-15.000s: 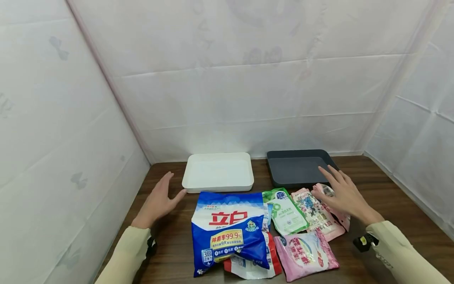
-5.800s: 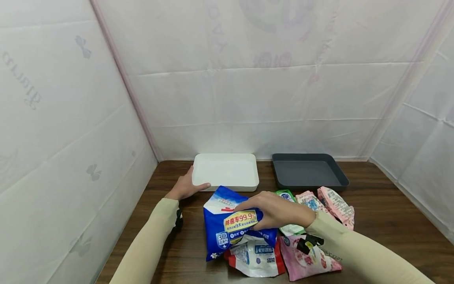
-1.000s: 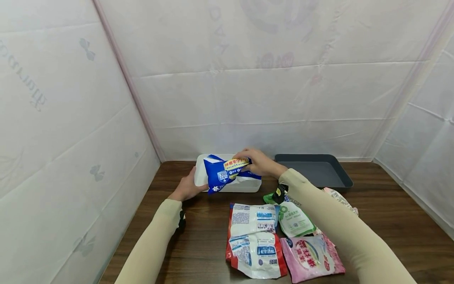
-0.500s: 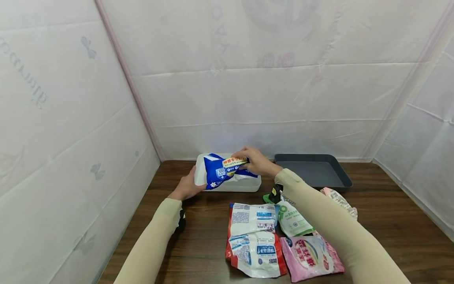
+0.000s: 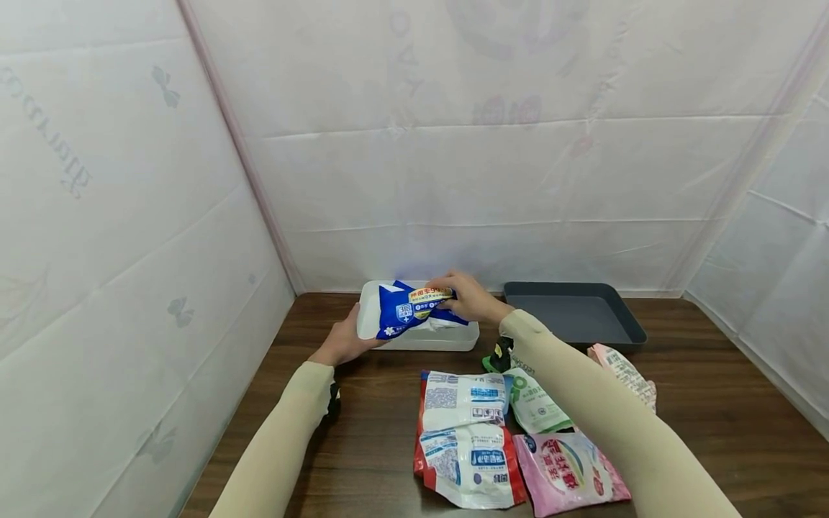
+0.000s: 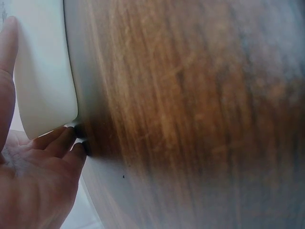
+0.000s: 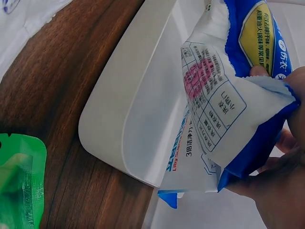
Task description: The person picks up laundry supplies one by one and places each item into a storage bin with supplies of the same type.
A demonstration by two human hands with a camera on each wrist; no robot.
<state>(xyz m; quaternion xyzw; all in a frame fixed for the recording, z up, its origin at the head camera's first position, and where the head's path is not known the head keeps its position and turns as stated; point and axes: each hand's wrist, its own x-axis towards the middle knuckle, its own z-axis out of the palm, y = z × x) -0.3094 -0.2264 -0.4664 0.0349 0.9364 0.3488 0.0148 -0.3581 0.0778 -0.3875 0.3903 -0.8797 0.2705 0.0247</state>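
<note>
My right hand (image 5: 468, 296) grips a blue-and-white bag of washing powder (image 5: 406, 311) by its folded side, fingers and thumb bunching the plastic. The bag tilts over the white tray (image 5: 453, 345), its lower end toward the left. In the right wrist view, the bag's white printed back (image 7: 217, 95) hangs over the tray's inner wall. My left hand (image 5: 341, 342) lies at the tray's near left corner, thumb along the front and fingers at the side. The left wrist view shows fairly straight fingers (image 6: 62, 143) against the tray's end.
A dark grey tray (image 5: 573, 313) stands to the right. Nearer lie white-and-red pouches (image 5: 469, 439), a green-and-white pouch (image 5: 537, 403), a pink bag (image 5: 570, 467) and a pale pink pouch (image 5: 624, 374), partly behind my right arm. White fabric walls enclose the table (image 5: 363, 446).
The washing powder bag went from the table, over the red-and-white pouches, up to the white tray. Within the last second it has shifted slightly lower and flatter. My left hand stays at the tray.
</note>
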